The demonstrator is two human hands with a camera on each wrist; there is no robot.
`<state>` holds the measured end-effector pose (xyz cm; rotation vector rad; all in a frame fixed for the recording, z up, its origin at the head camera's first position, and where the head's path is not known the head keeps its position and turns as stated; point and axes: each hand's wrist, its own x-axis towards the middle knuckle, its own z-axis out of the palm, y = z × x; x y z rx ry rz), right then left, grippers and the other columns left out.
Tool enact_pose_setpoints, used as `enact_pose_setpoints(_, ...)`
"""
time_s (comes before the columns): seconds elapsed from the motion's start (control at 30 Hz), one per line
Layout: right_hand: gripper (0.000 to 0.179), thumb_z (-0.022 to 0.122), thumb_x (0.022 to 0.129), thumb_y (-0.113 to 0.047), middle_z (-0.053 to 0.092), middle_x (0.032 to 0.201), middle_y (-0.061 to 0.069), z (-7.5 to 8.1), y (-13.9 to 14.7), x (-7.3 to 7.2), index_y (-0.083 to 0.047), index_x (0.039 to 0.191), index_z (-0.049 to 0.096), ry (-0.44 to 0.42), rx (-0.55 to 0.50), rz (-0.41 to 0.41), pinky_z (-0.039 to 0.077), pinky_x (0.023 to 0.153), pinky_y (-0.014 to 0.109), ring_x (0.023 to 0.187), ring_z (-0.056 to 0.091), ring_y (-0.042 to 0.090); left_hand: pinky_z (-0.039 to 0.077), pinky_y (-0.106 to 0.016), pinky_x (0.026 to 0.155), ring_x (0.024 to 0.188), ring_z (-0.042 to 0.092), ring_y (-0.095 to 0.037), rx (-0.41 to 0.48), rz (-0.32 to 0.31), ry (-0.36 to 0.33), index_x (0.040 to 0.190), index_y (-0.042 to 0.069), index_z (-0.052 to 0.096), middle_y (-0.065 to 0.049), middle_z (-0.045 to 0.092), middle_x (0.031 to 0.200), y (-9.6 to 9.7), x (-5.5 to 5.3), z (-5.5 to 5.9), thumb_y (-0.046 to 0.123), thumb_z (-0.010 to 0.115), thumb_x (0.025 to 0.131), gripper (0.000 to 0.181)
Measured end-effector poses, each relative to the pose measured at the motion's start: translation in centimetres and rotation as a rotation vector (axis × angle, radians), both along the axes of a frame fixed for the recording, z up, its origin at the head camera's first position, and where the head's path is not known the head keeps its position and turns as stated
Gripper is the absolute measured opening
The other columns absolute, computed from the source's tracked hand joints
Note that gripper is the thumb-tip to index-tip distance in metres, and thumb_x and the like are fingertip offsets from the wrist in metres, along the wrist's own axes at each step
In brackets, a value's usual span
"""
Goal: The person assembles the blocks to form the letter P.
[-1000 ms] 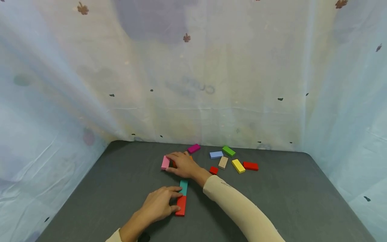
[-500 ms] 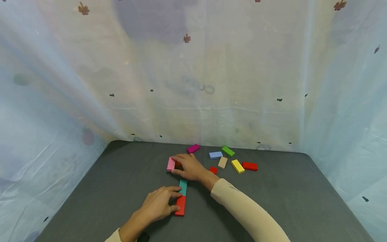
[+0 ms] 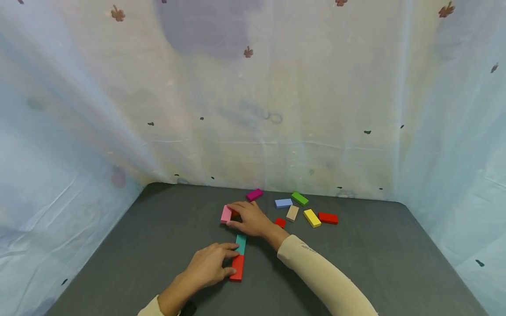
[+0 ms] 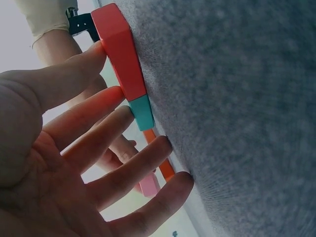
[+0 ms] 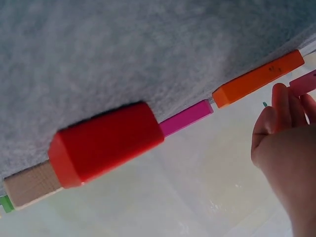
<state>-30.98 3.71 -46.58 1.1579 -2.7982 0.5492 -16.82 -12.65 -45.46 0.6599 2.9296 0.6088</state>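
My right hand (image 3: pixel 250 219) pinches a pink block (image 3: pixel 226 214) between thumb and fingers, beyond the two-block row. Partly hidden under that hand lies an orange block (image 5: pixel 259 78), which shows whole in the right wrist view. My left hand (image 3: pixel 211 265) rests beside a red block (image 3: pixel 236 268) and a teal block (image 3: pixel 240 245), laid end to end in a line. In the left wrist view its fingers are spread and nearly straight. The thumb and index fingertips touch the red block there, and the middle fingertip is at the teal block.
Beyond the right forearm lie a small-looking red block (image 3: pixel 280 222), a tan block (image 3: pixel 292 213), a light blue block (image 3: pixel 283 203), a green block (image 3: pixel 299 198), a yellow block (image 3: pixel 312 218) and another red block (image 3: pixel 327 218). A magenta block (image 3: pixel 254 195) is near the back edge, before a curtain (image 3: pixel 253 145).
My right hand has shifted the pink block a little to the right, mostly in the first half second. The left hand and its two blocks keep their place.
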Motion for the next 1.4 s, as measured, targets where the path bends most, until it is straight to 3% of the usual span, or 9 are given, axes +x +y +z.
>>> enact_pose_setpoints(0.5,0.060,0.059,0.097,-0.049,0.054,0.148,0.001,-0.4,0.2,0.0,-0.018,0.147,0.049,-0.007,-0.005,-0.005,0.032,0.116,0.053,0.139,0.048,0.018,0.056,-0.050,0.087,0.117,0.063,-0.025,-0.017,0.003,0.002,0.121,0.020,0.074,0.007,0.063,0.137,0.0,0.1,0.0,0.038,0.082,0.080,0.045)
enact_pose_setpoints(0.8,0.060,0.059,0.097,-0.050,0.055,0.147,0.001,-0.3,0.0,0.1,-0.018,0.146,0.050,0.015,-0.019,0.003,0.034,0.114,0.050,0.137,0.049,0.018,0.056,-0.051,0.086,0.118,0.063,-0.028,-0.010,-0.008,-0.002,0.121,0.019,0.073,0.006,0.064,0.137,0.0,-0.1,0.4,0.037,0.082,0.081,0.045)
enact_pose_setpoints(1.0,0.060,0.059,0.097,-0.048,0.053,0.149,0.003,-0.1,0.4,0.2,-0.017,0.147,0.049,-0.026,-0.031,-0.016,0.034,0.114,0.047,0.139,0.047,0.020,0.056,-0.050,0.087,0.118,0.063,-0.027,-0.014,-0.002,-0.010,0.121,0.019,0.074,0.006,0.063,0.137,0.1,0.0,0.3,0.037,0.082,0.081,0.045)
enact_pose_setpoints(1.2,0.060,0.060,0.097,-0.049,0.053,0.148,0.003,0.0,0.9,0.3,-0.017,0.147,0.050,-0.014,-0.046,-0.028,0.035,0.111,0.046,0.139,0.048,0.021,0.056,-0.050,0.087,0.118,0.063,-0.027,-0.016,-0.007,0.018,0.121,0.019,0.074,0.007,0.064,0.136,0.0,-0.1,0.3,0.037,0.082,0.081,0.045)
enact_pose_setpoints(1.4,0.059,0.062,0.096,-0.047,0.055,0.146,0.004,0.1,2.0,1.2,-0.015,0.146,0.051,-0.012,-0.076,-0.017,0.035,0.112,0.052,0.137,0.050,0.021,0.056,-0.051,0.087,0.120,0.063,-0.027,-0.027,0.003,0.007,0.121,0.020,0.074,0.008,0.063,0.137,0.0,0.1,0.3,0.037,0.082,0.080,0.045)
